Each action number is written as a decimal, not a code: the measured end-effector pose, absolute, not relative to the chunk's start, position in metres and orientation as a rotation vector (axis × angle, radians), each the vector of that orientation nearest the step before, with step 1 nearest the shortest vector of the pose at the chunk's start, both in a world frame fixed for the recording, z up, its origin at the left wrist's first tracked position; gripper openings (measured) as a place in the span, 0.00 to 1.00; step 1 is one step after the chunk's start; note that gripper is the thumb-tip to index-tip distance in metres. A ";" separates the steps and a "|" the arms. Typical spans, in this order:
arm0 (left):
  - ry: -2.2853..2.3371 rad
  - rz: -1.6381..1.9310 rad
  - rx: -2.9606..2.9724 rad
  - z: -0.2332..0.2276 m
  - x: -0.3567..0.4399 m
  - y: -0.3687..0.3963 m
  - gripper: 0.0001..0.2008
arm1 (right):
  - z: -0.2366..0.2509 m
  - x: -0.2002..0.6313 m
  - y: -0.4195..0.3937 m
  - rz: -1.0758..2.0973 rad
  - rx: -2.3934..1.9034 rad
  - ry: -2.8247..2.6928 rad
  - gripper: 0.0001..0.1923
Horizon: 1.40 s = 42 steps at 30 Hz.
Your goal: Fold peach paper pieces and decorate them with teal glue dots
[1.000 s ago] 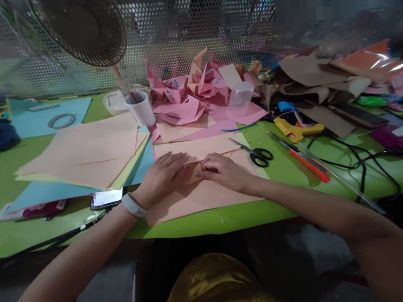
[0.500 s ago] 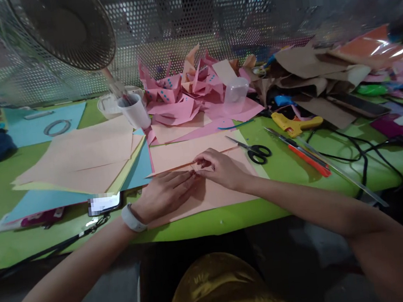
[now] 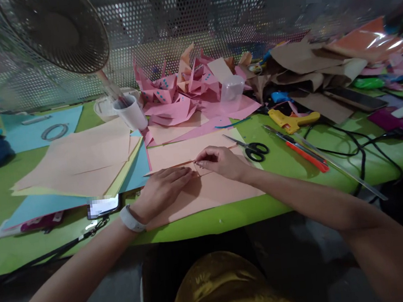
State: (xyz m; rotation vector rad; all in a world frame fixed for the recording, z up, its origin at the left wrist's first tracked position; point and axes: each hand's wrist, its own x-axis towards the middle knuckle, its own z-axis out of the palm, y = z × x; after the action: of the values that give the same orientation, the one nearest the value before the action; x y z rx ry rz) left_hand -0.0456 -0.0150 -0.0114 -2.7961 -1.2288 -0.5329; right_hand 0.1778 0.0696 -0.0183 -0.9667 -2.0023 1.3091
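Note:
In the head view a peach sheet of paper (image 3: 223, 191) lies in front of me near the table's edge, with a narrow folded strip raised along its upper part. My left hand (image 3: 165, 187) rests flat on the strip, fingers stretched out and close together. Just right of those fingertips, my right hand (image 3: 222, 162) pinches the folded edge between thumb and fingers; the exact grip is partly hidden. Black-handled scissors (image 3: 255, 151) lie on the paper beyond my right hand, their blades pointing up and left.
Stacked peach sheets (image 3: 77, 158) over yellow and blue lie left, near a phone (image 3: 103, 205). A white cup (image 3: 131, 112) and a fan (image 3: 56, 34) stand behind. Pink folded shapes (image 3: 166, 85) fill the back. A cutter (image 3: 305, 153), yellow glue gun (image 3: 293, 119) and black cables (image 3: 364, 159) lie right.
My right fingertips have drawn into a tighter pinch on the folded edge. The left hand has stayed flat, shifting only slightly. The whole view has moved a little.

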 end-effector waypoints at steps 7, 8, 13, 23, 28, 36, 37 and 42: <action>-1.226 -0.538 -2.773 -0.013 -0.045 -0.015 0.16 | -0.006 0.194 0.068 0.692 -0.659 -2.533 0.09; -1.211 -0.533 -2.780 -0.013 -0.045 -0.015 0.16 | -0.005 0.197 0.067 0.594 -0.607 -2.608 0.10; -1.138 -0.572 -2.816 -0.020 -0.050 -0.013 0.20 | -0.010 0.202 0.063 0.222 -0.465 -2.723 0.12; -1.150 -0.487 -2.826 -0.018 -0.044 -0.013 0.22 | 0.000 0.209 0.067 -0.062 -0.409 -2.907 0.12; -1.191 -0.525 -2.846 -0.018 -0.042 -0.012 0.22 | 0.001 0.209 0.066 0.000 -0.413 -2.925 0.12; -1.184 -0.453 -2.902 -0.013 -0.044 -0.014 0.26 | 0.000 0.210 0.065 0.040 -0.455 -2.903 0.12; -1.187 -0.444 -2.900 -0.013 -0.044 -0.014 0.26 | 0.000 0.210 0.065 0.037 -0.459 -2.908 0.12; -1.205 -0.447 -2.903 -0.012 -0.043 -0.015 0.24 | 0.001 0.210 0.065 0.035 -0.471 -2.931 0.13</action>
State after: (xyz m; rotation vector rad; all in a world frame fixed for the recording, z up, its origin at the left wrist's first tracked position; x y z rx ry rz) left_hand -0.0431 -0.0151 -0.0123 -2.9030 -1.2053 -0.4474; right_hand 0.2096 0.0645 0.0012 -0.4713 -2.9315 0.0350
